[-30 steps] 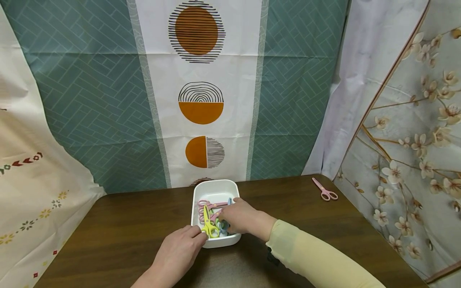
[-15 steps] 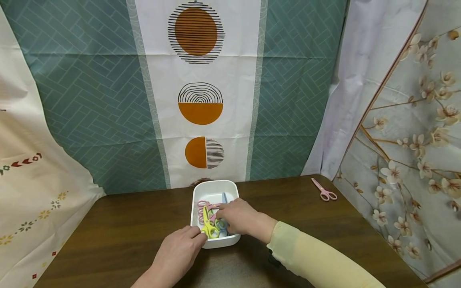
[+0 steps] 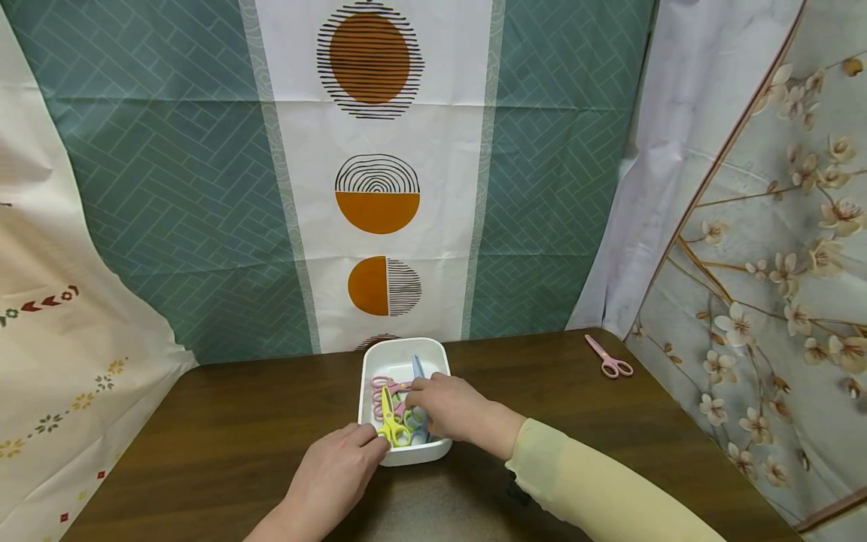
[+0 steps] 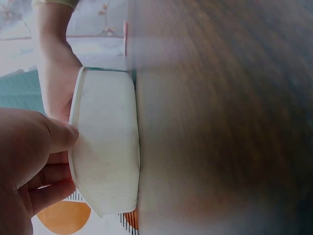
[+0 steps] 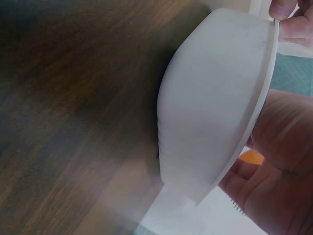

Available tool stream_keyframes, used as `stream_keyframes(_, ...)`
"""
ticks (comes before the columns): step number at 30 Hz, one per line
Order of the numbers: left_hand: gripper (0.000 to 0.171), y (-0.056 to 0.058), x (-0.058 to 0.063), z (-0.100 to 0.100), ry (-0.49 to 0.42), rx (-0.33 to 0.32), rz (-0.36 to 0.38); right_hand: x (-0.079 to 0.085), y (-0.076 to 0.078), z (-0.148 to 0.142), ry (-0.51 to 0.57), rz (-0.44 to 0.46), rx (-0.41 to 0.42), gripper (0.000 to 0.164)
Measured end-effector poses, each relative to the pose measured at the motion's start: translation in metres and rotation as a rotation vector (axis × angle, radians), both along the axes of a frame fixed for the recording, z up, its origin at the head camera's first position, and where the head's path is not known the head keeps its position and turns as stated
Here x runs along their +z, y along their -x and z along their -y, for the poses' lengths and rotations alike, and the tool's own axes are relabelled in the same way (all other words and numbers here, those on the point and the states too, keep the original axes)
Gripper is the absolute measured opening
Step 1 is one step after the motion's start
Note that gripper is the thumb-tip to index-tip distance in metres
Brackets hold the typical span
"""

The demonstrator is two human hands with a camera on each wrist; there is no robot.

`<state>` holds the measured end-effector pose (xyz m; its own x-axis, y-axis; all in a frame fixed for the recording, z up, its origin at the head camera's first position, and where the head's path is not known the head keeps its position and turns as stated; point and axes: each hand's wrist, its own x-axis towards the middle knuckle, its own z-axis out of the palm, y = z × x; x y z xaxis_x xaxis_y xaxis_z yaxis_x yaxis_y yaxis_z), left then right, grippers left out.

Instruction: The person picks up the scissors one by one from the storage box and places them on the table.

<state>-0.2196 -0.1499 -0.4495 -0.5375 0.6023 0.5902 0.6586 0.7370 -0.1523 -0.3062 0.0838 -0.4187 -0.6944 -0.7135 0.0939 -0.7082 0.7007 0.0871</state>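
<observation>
A white plastic tray (image 3: 423,454) stands on the table, with several small scissors inside. My left hand (image 3: 339,465) pinches its near left rim; the left wrist view shows the thumb (image 4: 63,136) against the outer wall and fingers behind the rim. My right hand (image 3: 460,408) reaches over the tray's right side and holds light blue scissors (image 3: 418,366), blade pointing to the far end. Its fingertips are partly hidden, and the right wrist view has them behind the tray wall. Yellow scissors (image 3: 388,410) lie on top at the left, over pink scissors (image 3: 381,382). Something green shows beneath.
One pair of pink scissors (image 3: 612,365) lies on the dark wooden table (image 3: 271,406) near its far right corner. Patterned cloths (image 3: 555,188) hang behind the table and along both sides.
My right hand has shifted the light blue scissors leftward, and their blade now lies along the tray away from the right wall. My left hand stays on the rim.
</observation>
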Motion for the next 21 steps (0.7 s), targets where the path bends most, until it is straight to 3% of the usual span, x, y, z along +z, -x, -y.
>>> stream_keyframes(21, 0.024, 0.000, -0.001, 0.000, 0.006, 0.014, 0.029, 0.007, 0.001, -0.013, 0.097, -0.025, 0.030, 0.044)
